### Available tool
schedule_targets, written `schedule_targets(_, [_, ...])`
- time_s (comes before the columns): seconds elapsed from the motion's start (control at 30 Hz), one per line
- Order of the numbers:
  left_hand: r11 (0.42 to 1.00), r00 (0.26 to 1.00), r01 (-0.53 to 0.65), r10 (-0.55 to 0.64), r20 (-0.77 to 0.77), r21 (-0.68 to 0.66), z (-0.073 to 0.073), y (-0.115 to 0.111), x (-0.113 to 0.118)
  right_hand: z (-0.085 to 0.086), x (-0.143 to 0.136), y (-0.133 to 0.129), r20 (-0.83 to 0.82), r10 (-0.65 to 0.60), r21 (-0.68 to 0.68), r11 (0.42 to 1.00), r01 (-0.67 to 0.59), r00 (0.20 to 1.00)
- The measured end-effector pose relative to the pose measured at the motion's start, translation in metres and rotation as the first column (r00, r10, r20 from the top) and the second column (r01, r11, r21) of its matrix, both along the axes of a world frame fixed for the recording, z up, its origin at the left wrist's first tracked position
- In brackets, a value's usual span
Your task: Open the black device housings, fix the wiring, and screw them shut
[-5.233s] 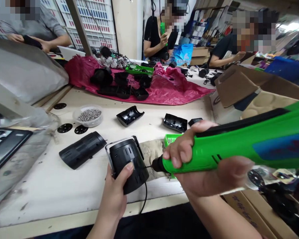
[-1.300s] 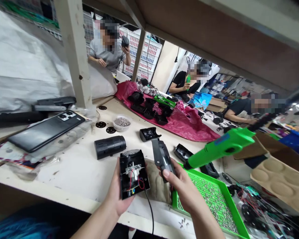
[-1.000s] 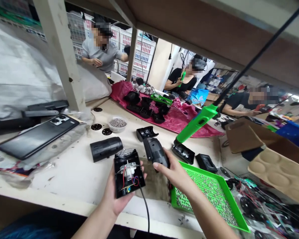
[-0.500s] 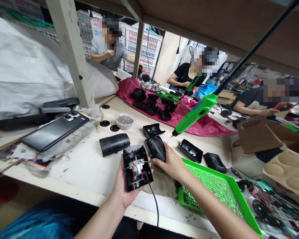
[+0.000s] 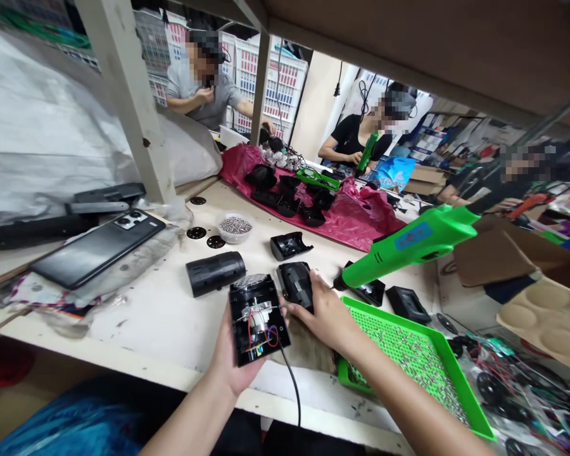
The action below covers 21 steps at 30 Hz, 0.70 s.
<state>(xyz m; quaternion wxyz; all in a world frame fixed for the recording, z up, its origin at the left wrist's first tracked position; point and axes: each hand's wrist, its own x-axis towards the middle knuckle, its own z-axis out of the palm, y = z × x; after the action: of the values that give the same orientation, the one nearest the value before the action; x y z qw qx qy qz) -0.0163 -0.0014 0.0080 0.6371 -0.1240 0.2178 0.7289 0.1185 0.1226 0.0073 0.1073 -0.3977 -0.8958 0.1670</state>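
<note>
My left hand (image 5: 232, 364) is closed around an open black plastic housing (image 5: 240, 351) with a motor, red wires and a round clear part at its top end. A black cable (image 5: 294, 387) runs down from it. Just to the right, my right hand (image 5: 330, 320) grips a curved black shell (image 5: 296, 285) between thumb and fingers, near the housing's right side. A green electric screwdriver (image 5: 403, 247) hangs tilted above the bench, its dark tip close behind my right hand, with no hand on it. Another black shell (image 5: 216, 272) lies left of the housing.
A green tray (image 5: 472, 396) of screws stands at the right, a small bowl (image 5: 235, 237) of metal parts farther back. More black shells (image 5: 289, 246) lie beyond. A phone (image 5: 99, 247) rests at the left. Co-workers sit across the bench; a cardboard box (image 5: 494, 247) is at the right.
The hanging green screwdriver has swung to the right and looks larger, its tip now nearer my right hand. Both hands keep their holds, almost unmoved.
</note>
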Motion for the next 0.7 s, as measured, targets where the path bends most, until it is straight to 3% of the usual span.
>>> schedule_targets(0.33, [0.999,1.000,-0.018,0.018,0.013,-0.041,0.001,0.003,0.000,0.010,0.007,-0.010,0.114,-0.043,-0.032,0.998,0.047,0.993])
schedule_targets(0.7, [1.000,1.000,-0.019,0.019,-0.011,-0.019,0.000,0.000,0.000,0.007,0.007,-0.022,0.167,-0.021,0.123,0.992,0.000,0.986])
